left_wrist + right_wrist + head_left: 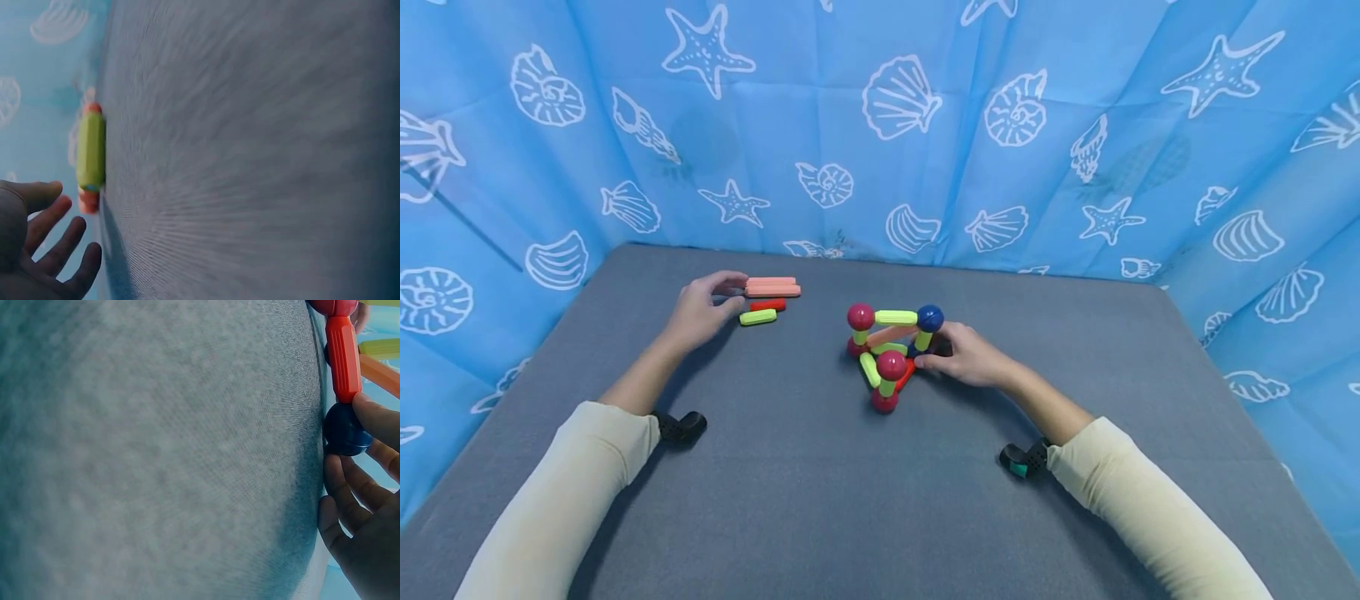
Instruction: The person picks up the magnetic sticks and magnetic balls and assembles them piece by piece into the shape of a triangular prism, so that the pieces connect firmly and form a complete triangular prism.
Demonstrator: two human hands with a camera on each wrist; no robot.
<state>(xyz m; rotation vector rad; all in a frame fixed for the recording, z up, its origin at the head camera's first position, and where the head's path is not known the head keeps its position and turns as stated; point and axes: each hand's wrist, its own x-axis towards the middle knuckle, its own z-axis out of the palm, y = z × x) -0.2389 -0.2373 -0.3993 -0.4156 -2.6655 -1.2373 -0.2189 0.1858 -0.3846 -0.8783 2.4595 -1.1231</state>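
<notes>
Over the left part of the table, my left hand has its fingers parted and holds nothing. Just beyond its fingertips lie peach magnetic rods, a short red rod and a short yellow-green rod; the left wrist view shows a small gap to the yellow-green rod. At centre stands a frame of magnetic rods and balls, with maroon balls and an upper blue ball. My right hand grips its lower blue ball, thumb near the red rod.
The grey table runs back to a blue curtain printed with white shells and starfish. Black wrist devices sit under both forearms, close to the tabletop.
</notes>
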